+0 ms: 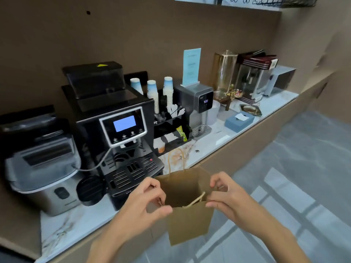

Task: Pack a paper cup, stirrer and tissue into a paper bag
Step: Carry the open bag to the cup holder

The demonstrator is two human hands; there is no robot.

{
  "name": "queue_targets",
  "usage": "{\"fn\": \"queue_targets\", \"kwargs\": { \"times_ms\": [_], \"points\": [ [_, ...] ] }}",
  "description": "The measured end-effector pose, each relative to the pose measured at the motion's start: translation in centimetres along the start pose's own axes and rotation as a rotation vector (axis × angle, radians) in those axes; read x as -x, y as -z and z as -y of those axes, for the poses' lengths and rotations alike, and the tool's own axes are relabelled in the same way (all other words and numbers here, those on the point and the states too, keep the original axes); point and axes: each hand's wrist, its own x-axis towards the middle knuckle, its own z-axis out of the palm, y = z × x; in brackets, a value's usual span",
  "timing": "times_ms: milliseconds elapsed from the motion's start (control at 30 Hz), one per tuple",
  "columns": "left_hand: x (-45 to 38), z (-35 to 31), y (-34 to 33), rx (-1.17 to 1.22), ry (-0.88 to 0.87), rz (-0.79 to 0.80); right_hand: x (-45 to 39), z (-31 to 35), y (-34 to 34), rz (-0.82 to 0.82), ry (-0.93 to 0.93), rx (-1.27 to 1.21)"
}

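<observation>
Paper bag [190, 223]: brown, held in the air off the counter's front edge, at 6 o'clock in the head view. Mouth pulled open into a rough square; inside looks dark, contents cannot be told. Far handle loop stands up at 12 o'clock of the bag; near handle is flopped over the front rim.

Left hand [150, 200]: fingers curled, pinching the bag's rim at its 9 o'clock side, thumb on the near corner.

Right hand [226, 196]: fingers curled, pinching the rim at the 3 o'clock side. Both hands clamped on the bag, set apart by the width of its mouth.

Counter [76, 224]: pale, marbled, running from 8 o'clock to 2 o'clock.

Paper cups [168, 92]: three upside-down stacks, white with blue bases, at 12 o'clock of the bag, well apart from it, behind a black organizer [171, 128]. Thin white pieces stick up from the organizer's top section; whether they are stirrers cannot be told.

Tissue box [239, 121]: blue-grey, white sheet showing at its slot, at 1 o'clock of the bag, near the counter edge.

Coffee machine [117, 133]: black, lit blue screen, at 11 o'clock of the bag. Water dispenser [199, 99] reading 500 stands right of the cups.
</observation>
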Motion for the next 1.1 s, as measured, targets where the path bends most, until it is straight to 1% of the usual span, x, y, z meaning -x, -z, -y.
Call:
{"fn": "queue_targets", "kwargs": {
  "times_ms": [100,167,267,367,500,633,767,833,900,1000,1033,1100],
  "points": [
    [-1.8,-2.1,-3.0,-0.012,0.049,-0.094,0.4,-3.0,0.6,-0.038,0.024,0.01],
    [-3.5,-3.5,-5.4,-0.025,0.109,-0.165,1.1,-5.4,1.4,-0.025,0.036,0.006],
    [-6.1,-5.0,-8.0,-0.092,0.158,-0.218,1.4,-8.9,2.2,-0.048,0.01,-0.046],
    [-9.0,-5.7,-9.4,-0.162,0.174,-0.202,0.7,-11.9,2.4,-0.1,0.046,-0.022],
    [-12.6,-5.4,-10.5,-0.158,0.244,-0.18,-1.5,-15.8,2.4,-0.112,0.041,-0.041],
    [-16.1,-3.9,-11.5,-0.096,0.339,-0.205,-4.4,-19.1,1.6,-0.054,0.022,-0.06],
    [-19.8,-1.4,-12.2,-0.059,0.365,-0.195,-8.3,-23.1,1.0,0.036,-0.016,-0.113],
    [-21.9,0.0,-12.5,-0.055,0.366,-0.193,-10.6,-24.8,0.8,0.044,-0.046,-0.154],
    [-24.0,1.3,-12.8,-0.039,0.358,-0.204,-13.0,-26.1,0.5,-0.028,-0.116,-0.191],
    [-27.1,3.4,-13.1,-0.024,0.337,-0.224,-16.8,-27.7,-0.5,-0.218,-0.224,-0.161],
    [-27.9,4.1,-13.1,-0.027,0.332,-0.232,-18.0,-28.0,-0.9,-0.254,-0.242,-0.144],
    [-29.2,5.4,-13.0,-0.046,0.337,-0.226,-20.3,-28.8,-1.5,-0.261,-0.283,-0.181]
  ]
}}
